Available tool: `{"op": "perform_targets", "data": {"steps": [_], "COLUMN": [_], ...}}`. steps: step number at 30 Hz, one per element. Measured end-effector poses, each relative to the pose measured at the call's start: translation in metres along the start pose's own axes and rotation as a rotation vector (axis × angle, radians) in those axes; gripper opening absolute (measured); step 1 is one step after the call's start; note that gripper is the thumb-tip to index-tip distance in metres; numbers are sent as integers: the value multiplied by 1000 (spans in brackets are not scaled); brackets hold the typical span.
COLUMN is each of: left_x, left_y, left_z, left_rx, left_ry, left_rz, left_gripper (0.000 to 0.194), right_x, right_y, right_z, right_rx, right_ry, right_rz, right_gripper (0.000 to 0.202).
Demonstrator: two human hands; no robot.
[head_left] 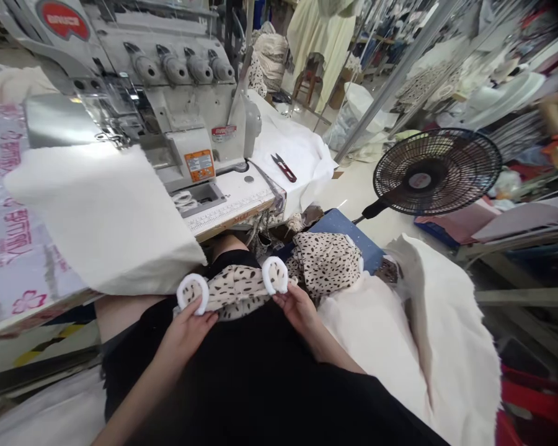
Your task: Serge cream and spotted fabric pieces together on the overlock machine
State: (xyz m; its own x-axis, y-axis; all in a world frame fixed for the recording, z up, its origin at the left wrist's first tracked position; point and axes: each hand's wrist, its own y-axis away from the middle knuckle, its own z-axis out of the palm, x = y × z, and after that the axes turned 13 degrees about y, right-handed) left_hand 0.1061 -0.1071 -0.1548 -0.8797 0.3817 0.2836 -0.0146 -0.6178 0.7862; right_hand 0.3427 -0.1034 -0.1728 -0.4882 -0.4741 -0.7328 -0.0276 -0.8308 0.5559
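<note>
A cream fabric piece with dark spots (237,286) stretches between my hands above my lap. It carries two rounded ear shapes edged in fluffy white trim. My left hand (191,323) pinches the fabric at the left ear (193,293). At the right ear (275,276), my right hand (298,305) grips the lower edge with thumb and fingers. More spotted fabric (328,261) lies bunched just beyond my right hand. In front of me, a white cloth panel (106,223) rests on the table below the sewing machine's (167,93) needle area and hangs over the front edge.
Thread snips (283,168) lie on white cloth right of the machine. A black fan (437,172) stands to the right. White fabric (446,334) is heaped at my right side, near a blue surface (348,232). Printed plastic (9,248) covers the table's left part.
</note>
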Motion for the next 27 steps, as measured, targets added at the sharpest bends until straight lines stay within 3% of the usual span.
{"op": "perform_targets", "data": {"steps": [6, 14, 18, 21, 23, 25, 27], "left_x": [-5, -11, -10, -9, -11, -15, -16], "left_y": [26, 30, 30, 31, 32, 33, 38], "left_z": [14, 12, 11, 10, 9, 8, 8], "left_rx": [-25, -72, -87, -79, -75, -69, -126], "left_ry": [-29, -59, -89, -118, -128, -199, -428], "left_rz": [274, 274, 244, 225, 210, 203, 219], "left_gripper": [27, 31, 34, 32, 31, 31, 30], "right_x": [4, 11, 13, 7, 2, -2, -4], "right_y": [3, 6, 9, 16, 22, 28, 29], "right_z": [-1, -3, -8, -6, 5, 24, 48], "right_rx": [6, 28, 131, 241, 205, 33, -228], "right_ry": [-28, 95, 220, 440, 732, 989, 1136], "right_rz": [2, -72, -177, -428, -693, -925, -1048], "right_gripper": [17, 23, 21, 29, 35, 41, 54]}}
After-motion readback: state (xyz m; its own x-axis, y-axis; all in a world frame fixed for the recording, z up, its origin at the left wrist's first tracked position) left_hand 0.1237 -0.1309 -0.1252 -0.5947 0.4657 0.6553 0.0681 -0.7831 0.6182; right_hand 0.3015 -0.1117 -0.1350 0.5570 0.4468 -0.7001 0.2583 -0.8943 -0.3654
